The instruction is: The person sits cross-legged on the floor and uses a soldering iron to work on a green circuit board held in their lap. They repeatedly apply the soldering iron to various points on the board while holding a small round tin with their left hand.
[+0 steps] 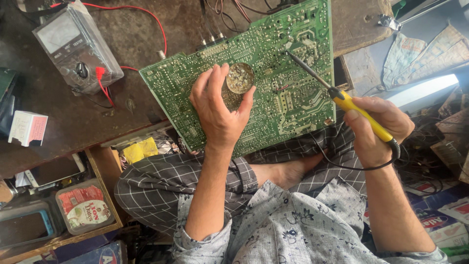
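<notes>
At the centre of the frame the left hand (pixel 218 111) rests on a green circuit board (pixel 273 73), its grip grasping a small round tin (pixel 240 77) between thumb and fingers. The board leans from the lap onto the dark table (pixel 73 117). The right hand (pixel 378 131), at right, is clenched around a yellow-handled soldering iron (pixel 342 98), tip touching the board's upper right. A grey meter (pixel 75 46) sits upper left.

Grey analog multimeter (pixel 75 46) with red leads (pixel 146 19); small white box (pixel 28 128) beside it.
</notes>
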